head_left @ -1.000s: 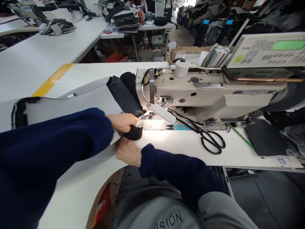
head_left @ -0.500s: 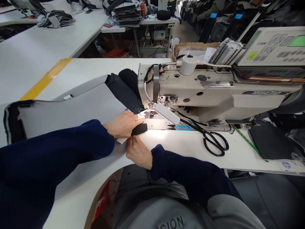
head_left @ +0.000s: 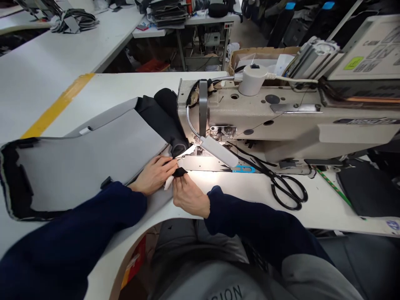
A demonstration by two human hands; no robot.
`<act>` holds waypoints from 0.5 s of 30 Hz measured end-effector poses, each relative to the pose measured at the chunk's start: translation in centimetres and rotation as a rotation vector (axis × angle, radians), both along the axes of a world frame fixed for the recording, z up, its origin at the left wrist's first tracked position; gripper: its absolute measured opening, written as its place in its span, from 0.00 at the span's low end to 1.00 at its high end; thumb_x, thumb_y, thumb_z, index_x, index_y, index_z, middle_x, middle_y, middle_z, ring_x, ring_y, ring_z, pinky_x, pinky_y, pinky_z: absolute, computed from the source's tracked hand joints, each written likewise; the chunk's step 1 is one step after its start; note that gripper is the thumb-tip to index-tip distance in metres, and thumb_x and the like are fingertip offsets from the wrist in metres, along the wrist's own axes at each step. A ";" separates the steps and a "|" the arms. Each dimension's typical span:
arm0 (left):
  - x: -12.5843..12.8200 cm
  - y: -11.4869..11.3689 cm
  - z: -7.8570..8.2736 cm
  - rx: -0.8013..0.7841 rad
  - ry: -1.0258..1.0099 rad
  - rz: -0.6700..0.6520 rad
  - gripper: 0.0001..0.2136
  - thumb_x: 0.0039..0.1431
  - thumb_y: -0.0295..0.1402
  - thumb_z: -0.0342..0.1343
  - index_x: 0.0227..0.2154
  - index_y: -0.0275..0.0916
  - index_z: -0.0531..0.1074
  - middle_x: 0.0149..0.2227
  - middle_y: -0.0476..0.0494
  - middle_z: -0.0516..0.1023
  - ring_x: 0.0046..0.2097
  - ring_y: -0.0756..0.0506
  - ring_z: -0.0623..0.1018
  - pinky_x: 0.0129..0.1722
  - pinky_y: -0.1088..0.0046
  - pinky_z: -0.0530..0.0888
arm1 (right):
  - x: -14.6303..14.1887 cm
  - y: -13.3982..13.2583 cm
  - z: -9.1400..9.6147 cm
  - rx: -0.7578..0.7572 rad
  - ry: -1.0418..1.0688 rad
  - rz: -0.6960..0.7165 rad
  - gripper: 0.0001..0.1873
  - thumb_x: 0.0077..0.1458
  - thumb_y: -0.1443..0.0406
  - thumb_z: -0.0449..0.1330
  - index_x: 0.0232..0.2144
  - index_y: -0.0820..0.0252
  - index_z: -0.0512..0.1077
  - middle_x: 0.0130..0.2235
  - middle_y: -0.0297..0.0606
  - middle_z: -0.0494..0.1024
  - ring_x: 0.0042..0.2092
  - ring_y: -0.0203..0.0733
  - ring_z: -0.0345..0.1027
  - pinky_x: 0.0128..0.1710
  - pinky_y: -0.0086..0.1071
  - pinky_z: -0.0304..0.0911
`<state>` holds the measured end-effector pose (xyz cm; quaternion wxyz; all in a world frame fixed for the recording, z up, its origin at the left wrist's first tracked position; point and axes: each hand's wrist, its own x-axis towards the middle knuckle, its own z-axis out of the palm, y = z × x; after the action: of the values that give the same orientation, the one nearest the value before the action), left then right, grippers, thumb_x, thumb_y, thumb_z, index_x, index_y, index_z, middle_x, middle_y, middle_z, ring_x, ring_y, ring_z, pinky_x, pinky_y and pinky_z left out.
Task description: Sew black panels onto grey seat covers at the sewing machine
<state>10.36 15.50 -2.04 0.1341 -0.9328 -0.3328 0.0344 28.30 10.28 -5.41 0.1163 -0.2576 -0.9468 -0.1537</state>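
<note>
A large grey panel with black trim (head_left: 87, 162) lies flat on the white table (head_left: 237, 193), its corner reaching under the head of a beige sewing machine (head_left: 281, 121). My left hand (head_left: 154, 175) rests on that corner with fingers curled, pressing it down. My right hand (head_left: 189, 196) pinches a small black strip (head_left: 179, 171) at the panel's edge, just in front of the lit needle area (head_left: 195, 151). Black fabric (head_left: 165, 114) rolls up behind the needle.
Black scissors (head_left: 286, 189) and blue thread snips (head_left: 243, 168) lie to the right of the needle. A dark piece (head_left: 365, 187) sits at the far right. A cardboard box (head_left: 259, 56) stands behind the machine. Other tables with fabric stacks (head_left: 73, 21) are beyond.
Both hands have drawn back toward me from the needle. The black strip that the left hand held as a wider band now shows only as a small tab between the two hands.
</note>
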 end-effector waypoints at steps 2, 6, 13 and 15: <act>0.0 -0.6 -1.4 0.016 -0.064 0.053 0.18 0.60 0.22 0.46 0.51 0.36 0.70 0.57 0.43 0.69 0.53 0.39 0.67 0.55 0.59 0.64 | 0.3 0.1 0.2 0.019 -0.010 -0.009 0.17 0.57 0.78 0.46 0.43 0.87 0.69 0.37 0.64 0.75 0.36 0.51 0.67 0.39 0.50 0.58; 1.1 0.0 -2.0 -0.048 -0.112 0.098 0.22 0.62 0.24 0.45 0.59 0.40 0.62 0.63 0.47 0.61 0.57 0.40 0.64 0.55 0.60 0.62 | 0.7 0.1 0.5 0.061 -0.031 -0.022 0.18 0.55 0.79 0.45 0.44 0.88 0.68 0.38 0.65 0.76 0.37 0.52 0.68 0.39 0.51 0.58; 2.1 1.8 -1.6 -0.098 -0.111 0.053 0.20 0.62 0.25 0.45 0.57 0.41 0.65 0.62 0.47 0.64 0.55 0.41 0.66 0.51 0.61 0.62 | 1.4 0.5 0.6 0.030 -0.035 -0.043 0.19 0.56 0.79 0.44 0.47 0.91 0.65 0.37 0.65 0.75 0.35 0.50 0.67 0.35 0.47 0.59; 2.5 2.4 -1.6 -0.114 -0.138 0.017 0.19 0.62 0.25 0.46 0.56 0.39 0.66 0.60 0.46 0.66 0.54 0.41 0.66 0.50 0.62 0.62 | 1.7 0.8 0.4 -0.005 -0.021 -0.059 0.20 0.57 0.78 0.44 0.48 0.90 0.64 0.37 0.64 0.75 0.35 0.49 0.67 0.35 0.45 0.60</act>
<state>12.82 17.89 -3.64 0.0570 -0.9362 -0.3466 -0.0099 30.01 11.06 -5.06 0.1013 -0.2841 -0.9404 -0.1571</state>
